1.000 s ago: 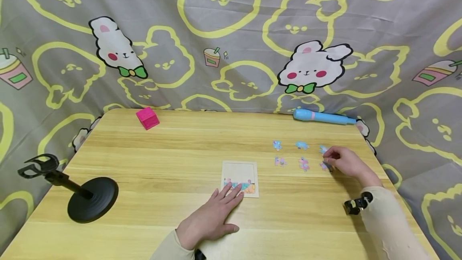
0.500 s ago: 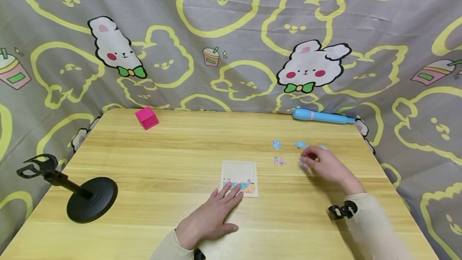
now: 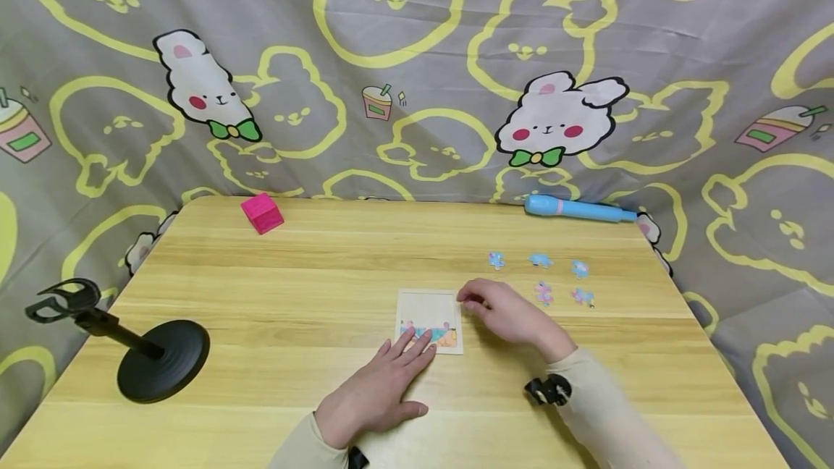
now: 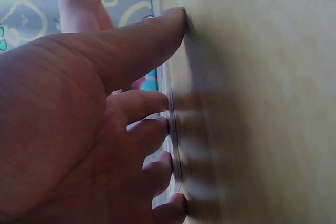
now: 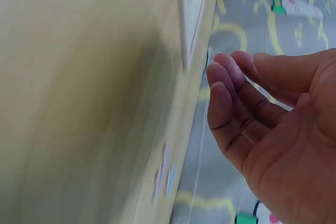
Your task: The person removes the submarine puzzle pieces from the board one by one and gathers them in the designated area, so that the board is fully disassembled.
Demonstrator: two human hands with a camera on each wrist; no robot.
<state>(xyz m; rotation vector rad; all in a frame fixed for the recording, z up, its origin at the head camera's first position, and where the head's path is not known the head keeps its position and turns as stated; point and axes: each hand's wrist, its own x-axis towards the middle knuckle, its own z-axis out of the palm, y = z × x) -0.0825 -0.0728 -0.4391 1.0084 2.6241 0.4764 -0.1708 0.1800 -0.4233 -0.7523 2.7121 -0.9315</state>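
Note:
My left hand [image 3: 371,400] lies flat with spread fingers, its fingertips resting on the lower part of a wooden puzzle board [image 3: 428,306]. A colourful strip fills the board's lower part, and bare wood shows above. My right hand [image 3: 508,313] is at the board's right edge, fingers loosely curved. In the right wrist view no piece shows between the right hand's fingers [image 5: 223,108]. Blue jigsaw pieces [image 3: 540,260] and pink ones [image 3: 544,294] lie in two rows to the right. In the head view, the spot of the nearest pink piece is covered by the right hand.
A black stand [image 3: 163,360] with a round base stands on the left of the wooden table [image 3: 293,273]. At the back are a pink box [image 3: 263,213] and a blue stick-shaped object [image 3: 580,209]. A patterned curtain [image 3: 430,56] hangs behind.
My right hand has moved left from the far-right pieces, passing over the middle ones, to the board's right edge. My left hand has stayed on the board.

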